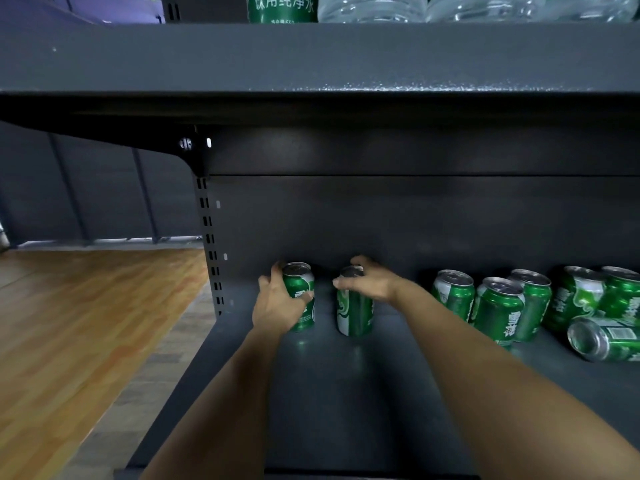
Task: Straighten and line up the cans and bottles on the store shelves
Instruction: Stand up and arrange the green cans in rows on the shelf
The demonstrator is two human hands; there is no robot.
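Fingers [306, 296] grip green can [300, 299] | bottle label [282, 6]: 饮用纯净水

Shop: dark metal shelving [311, 60] stocked with drinks.

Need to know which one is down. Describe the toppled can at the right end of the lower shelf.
The toppled can is green with white markings, looks like shiny metal, and lies on its side on the dark lower shelf. Its silvery end faces left toward the camera. It rests in front of upright cans; the frame edge cuts off its right part. Neither hand touches it.
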